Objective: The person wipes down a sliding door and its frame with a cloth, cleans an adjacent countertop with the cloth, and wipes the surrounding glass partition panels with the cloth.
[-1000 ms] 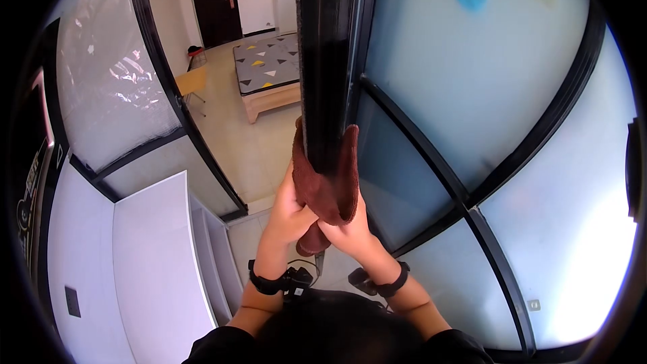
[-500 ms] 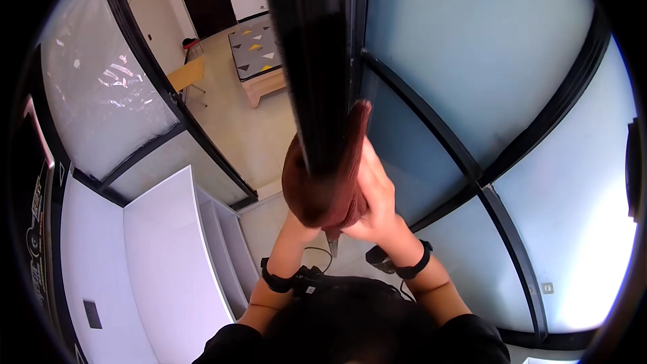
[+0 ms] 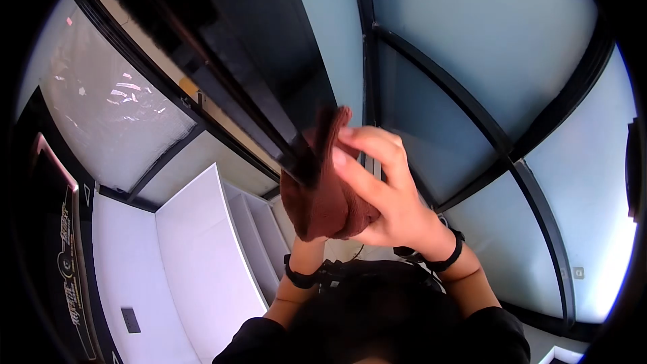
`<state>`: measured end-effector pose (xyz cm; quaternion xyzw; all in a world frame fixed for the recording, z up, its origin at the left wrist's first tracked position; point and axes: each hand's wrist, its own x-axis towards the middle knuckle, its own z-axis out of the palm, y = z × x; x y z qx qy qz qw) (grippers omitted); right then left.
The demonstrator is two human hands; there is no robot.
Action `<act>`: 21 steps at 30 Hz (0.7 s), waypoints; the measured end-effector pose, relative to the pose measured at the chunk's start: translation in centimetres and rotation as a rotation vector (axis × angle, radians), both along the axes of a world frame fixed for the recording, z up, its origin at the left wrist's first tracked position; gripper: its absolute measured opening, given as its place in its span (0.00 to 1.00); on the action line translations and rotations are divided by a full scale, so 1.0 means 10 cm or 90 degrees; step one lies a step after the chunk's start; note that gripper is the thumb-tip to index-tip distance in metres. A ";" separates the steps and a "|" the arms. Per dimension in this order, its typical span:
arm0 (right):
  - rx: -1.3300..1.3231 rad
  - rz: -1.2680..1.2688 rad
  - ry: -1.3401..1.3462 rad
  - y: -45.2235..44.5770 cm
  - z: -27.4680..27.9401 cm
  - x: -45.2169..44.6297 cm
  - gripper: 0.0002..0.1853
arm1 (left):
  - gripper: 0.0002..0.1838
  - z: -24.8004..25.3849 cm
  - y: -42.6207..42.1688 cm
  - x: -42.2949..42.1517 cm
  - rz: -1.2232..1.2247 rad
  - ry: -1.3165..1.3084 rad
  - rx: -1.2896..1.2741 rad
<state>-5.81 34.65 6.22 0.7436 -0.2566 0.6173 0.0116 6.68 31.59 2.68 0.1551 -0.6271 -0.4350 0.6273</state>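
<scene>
A brown cloth point(image 3: 333, 205) is folded around the near edge of a black-framed door panel point(image 3: 269, 121), covering both sides of that edge. My right hand point(image 3: 394, 189) grips the cloth from the right, thumb and fingers bent against its upper fold. On the left, my left hand point(image 3: 310, 248) runs up behind the cloth; only its wrist end shows and the fingers are hidden. Each wrist wears a black band.
Frosted glass panels point(image 3: 485, 34) in black frames rise on the right. A white shelf unit point(image 3: 202, 249) stands at the lower left, beside a dark appliance with a printed panel point(image 3: 67, 263). Film-covered glass point(image 3: 108, 94) is at the upper left.
The door panel has swung so its face now shows, blocking the bed and far room. My right fingers have bent over the cloth, and the cloth stays on the edge.
</scene>
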 end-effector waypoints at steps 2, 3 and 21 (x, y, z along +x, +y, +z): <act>0.004 -0.003 -0.015 0.00 -0.08 0.00 0.36 | 0.29 -0.04 0.03 0.02 0.031 -0.008 -0.007; 0.012 0.003 -0.011 0.00 -0.06 -0.01 0.35 | 0.29 -0.05 0.03 0.03 0.044 -0.010 -0.012; -0.048 0.085 -0.033 -0.14 0.15 0.02 0.35 | 0.34 -0.03 -0.15 -0.07 0.203 -0.047 -0.153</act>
